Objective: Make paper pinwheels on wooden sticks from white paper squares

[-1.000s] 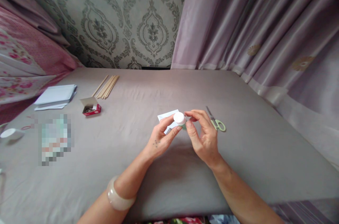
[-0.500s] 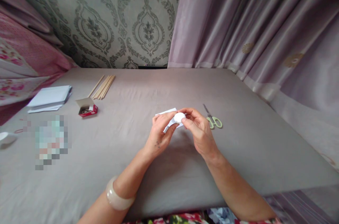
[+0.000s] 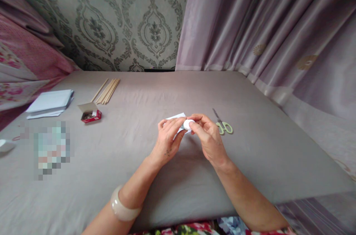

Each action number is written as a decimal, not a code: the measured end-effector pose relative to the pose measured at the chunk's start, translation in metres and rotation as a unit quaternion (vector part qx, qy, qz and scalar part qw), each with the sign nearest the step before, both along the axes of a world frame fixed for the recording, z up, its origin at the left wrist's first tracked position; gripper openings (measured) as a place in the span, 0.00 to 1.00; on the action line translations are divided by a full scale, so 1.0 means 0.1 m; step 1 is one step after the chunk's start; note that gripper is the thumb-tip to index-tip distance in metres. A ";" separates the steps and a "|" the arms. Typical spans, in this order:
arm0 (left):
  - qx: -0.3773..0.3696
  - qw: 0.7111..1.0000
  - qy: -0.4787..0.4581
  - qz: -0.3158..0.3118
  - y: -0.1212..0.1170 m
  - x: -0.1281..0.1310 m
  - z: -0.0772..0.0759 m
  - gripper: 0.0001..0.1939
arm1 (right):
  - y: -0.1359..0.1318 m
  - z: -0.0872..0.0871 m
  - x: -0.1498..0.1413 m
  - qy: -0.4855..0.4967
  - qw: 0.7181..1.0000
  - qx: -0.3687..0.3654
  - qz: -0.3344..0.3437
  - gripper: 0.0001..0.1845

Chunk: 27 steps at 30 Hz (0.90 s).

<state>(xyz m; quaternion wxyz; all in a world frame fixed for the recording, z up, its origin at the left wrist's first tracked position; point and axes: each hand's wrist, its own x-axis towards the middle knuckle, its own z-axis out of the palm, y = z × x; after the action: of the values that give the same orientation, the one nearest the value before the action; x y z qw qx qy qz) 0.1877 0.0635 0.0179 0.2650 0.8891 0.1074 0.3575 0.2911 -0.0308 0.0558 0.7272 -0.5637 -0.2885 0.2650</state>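
Note:
Above the middle of the table, my two hands meet around a small round white object [image 3: 189, 124], disc-like, whose exact kind I cannot make out. My right hand [image 3: 209, 139] pinches it with the thumb on its near face and the fingers bent behind. On its left side, the thumb and fingers of my left hand [image 3: 168, 139] close against it. A piece of white paper [image 3: 180, 115] shows behind and below the hands, mostly covered by them; whether the fingers touch it is unclear. Scissors with pale green handles [image 3: 228, 128] lie just right of my right hand, blades pointing away.
On the left lie a stack of white paper [image 3: 51, 101], wooden sticks [image 3: 109, 91] and an opened red box [image 3: 91, 116] with small contents. A blurred-out item [image 3: 52, 148] and a white object [image 3: 6, 146] are nearer. Curtains [image 3: 236, 20] hang along the right.
The round white object has turned and tilted between my fingers, showing a narrower face. My right thumb lies further over it. The white strip beside my left thumb is now less visible.

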 end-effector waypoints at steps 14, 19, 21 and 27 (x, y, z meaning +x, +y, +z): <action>-0.248 0.966 -0.078 -0.014 0.00 0.03 -0.04 0.16 | -0.04 -0.15 0.29 -0.134 0.986 -0.049 -0.086 0.20; -0.314 0.946 -0.078 -0.028 0.01 0.03 -0.03 0.18 | -0.01 -0.26 0.44 -0.154 0.984 -0.084 -0.025 0.19; -0.333 0.939 -0.083 -0.037 0.01 0.03 -0.01 0.18 | 0.00 -0.25 0.44 -0.130 0.988 -0.076 0.021 0.18; -0.378 0.919 -0.104 -0.048 0.01 0.03 0.02 0.18 | 0.02 -0.19 0.36 -0.031 0.986 -0.065 0.149 0.17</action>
<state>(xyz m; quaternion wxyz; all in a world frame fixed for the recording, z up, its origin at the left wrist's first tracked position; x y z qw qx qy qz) 0.1902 0.0643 0.0200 0.6080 0.6843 0.1638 0.3678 0.3272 -0.0292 0.0371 0.6321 -0.5687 -0.3735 0.3709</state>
